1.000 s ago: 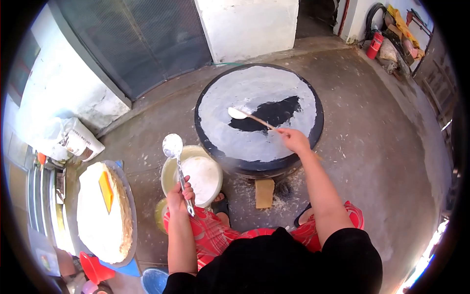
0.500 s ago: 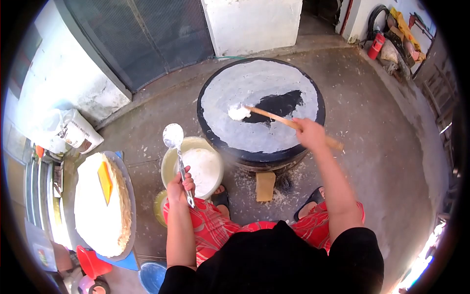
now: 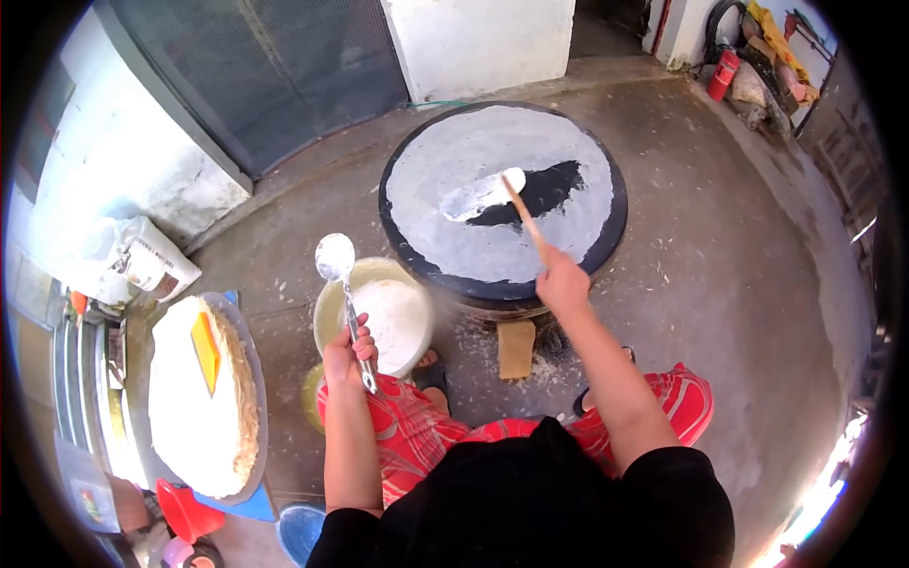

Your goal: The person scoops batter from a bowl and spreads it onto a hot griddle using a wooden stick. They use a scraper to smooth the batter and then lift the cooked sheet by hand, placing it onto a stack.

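My left hand (image 3: 350,355) is closed around the handle of a metal ladle (image 3: 335,257), its bowl coated with white batter. The ladle is raised beside a pale bucket (image 3: 324,317) holding white batter (image 3: 390,322). In my right hand (image 3: 563,281) is a wooden spreader (image 3: 528,223), held by its handle. The spreader's end, hidden under white batter, rests over a large round black griddle (image 3: 390,232). A thin greyish-white batter layer (image 3: 454,142) covers most of the griddle, with a bare dark patch near the middle and a thicker wet smear left of it.
At the left, a tall stack of pale thin sheets (image 3: 194,417) lies on a round board, a yellow scraper (image 3: 204,352) on top. Red and blue basins (image 3: 301,532) stand lower left. A brick-like block (image 3: 516,348) sits before the griddle. White sacks (image 3: 156,257) lean near the wall.
My right hand has moved left and slightly toward me, turning the spreader. Its battered end has slid right and away, leaving a wet smear on the griddle. My left hand stays nearly still.
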A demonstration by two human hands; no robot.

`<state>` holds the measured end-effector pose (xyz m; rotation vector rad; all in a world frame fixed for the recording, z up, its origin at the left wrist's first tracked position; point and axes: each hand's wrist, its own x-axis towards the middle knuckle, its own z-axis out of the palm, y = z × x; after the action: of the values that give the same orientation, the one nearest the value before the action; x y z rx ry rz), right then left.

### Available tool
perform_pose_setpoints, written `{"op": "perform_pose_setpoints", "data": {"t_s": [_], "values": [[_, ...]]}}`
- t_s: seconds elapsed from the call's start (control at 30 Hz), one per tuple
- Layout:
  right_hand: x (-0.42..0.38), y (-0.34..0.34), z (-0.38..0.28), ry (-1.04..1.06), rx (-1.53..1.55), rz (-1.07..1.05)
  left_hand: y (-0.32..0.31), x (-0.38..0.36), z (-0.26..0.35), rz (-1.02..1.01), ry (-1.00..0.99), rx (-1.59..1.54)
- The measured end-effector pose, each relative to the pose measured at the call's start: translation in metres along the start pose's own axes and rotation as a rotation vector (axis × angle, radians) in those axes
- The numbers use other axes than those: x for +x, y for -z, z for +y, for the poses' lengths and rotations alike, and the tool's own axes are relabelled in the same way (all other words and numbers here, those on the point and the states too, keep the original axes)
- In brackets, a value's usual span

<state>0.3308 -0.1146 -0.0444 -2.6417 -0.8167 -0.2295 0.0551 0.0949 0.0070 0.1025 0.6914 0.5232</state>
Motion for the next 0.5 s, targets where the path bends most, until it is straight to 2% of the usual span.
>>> {"op": "perform_pose_setpoints", "data": {"t_s": [0.07,0.1,0.13,0.2,0.23,0.27,0.33,0.37,0.4,0.47,0.5], "values": [[-0.020,-0.013,-0.007,0.293,0.258,0.178,-0.003,0.000,0.000,0.001,-0.003,0.005],[-0.026,-0.001,-0.017,0.360,0.148,-0.019,-0.003,0.001,-0.001,-0.006,0.004,-0.010],[-0.024,-0.007,-0.009,0.355,0.152,-0.021,-0.002,0.000,0.000,-0.010,0.011,-0.023],[-0.005,-0.021,0.017,0.176,-0.106,0.003,-0.004,-0.001,-0.002,-0.007,0.019,-0.027],[0.008,-0.007,0.023,0.072,-0.163,-0.055,-0.005,-0.002,-0.002,-0.011,0.027,-0.037],[0.016,-0.002,0.028,0.067,-0.161,-0.055,-0.003,-0.002,0.000,-0.011,0.028,-0.031],[0.027,0.006,0.038,-0.072,-0.029,-0.009,-0.004,0.000,0.000,-0.011,0.029,-0.008],[0.025,0.003,0.035,-0.141,0.077,-0.037,-0.006,0.001,-0.002,0.055,0.008,0.015],[0.016,0.002,0.026,-0.145,0.077,-0.032,-0.007,0.001,-0.002,0.051,0.011,0.019],[-0.003,-0.003,0.013,0.048,0.108,0.012,-0.007,0.002,-0.002,0.063,0.001,0.004],[0.000,-0.003,0.019,0.045,0.109,0.011,-0.005,0.004,-0.002,0.052,0.003,-0.003]]}}
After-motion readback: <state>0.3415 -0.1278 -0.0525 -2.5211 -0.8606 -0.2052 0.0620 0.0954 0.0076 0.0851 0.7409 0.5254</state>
